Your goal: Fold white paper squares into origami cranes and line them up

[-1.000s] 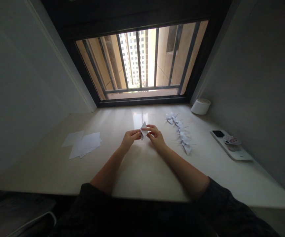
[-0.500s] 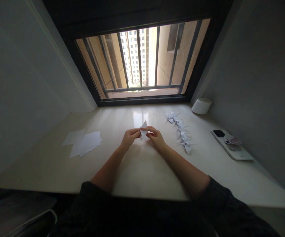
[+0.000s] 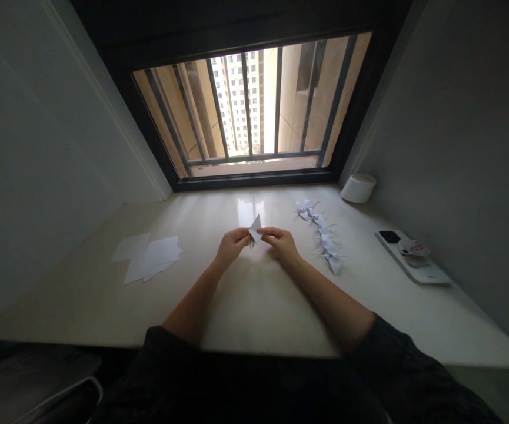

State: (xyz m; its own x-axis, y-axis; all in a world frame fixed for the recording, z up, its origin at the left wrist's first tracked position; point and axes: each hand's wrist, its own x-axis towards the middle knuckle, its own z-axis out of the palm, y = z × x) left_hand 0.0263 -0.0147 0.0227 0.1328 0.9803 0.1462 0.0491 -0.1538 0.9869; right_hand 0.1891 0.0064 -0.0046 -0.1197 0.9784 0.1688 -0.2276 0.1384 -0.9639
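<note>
A small piece of folded white paper (image 3: 255, 228) with a pointed top is held up over the middle of the pale counter. My left hand (image 3: 232, 244) pinches it at its left lower edge, fingers closed. On the other side, my right hand (image 3: 281, 240) grips the paper's right edge between thumb and fingertips. The fingers partly cover the folds at the bottom. To the right of my hands, several folded paper cranes (image 3: 325, 235) stand in a line. Several flat white paper sheets (image 3: 152, 256) lie overlapping at the left.
A white phone (image 3: 413, 259) with a round grip on its back lies at the right. Behind it, by the wall, stands a white cylindrical object (image 3: 358, 188). The counter (image 3: 254, 318) ends at a barred window (image 3: 254, 112) between two walls.
My right fingers have shifted from lying across the paper to pinching its right edge, and more of the paper's folded face shows. My left hand keeps its hold.
</note>
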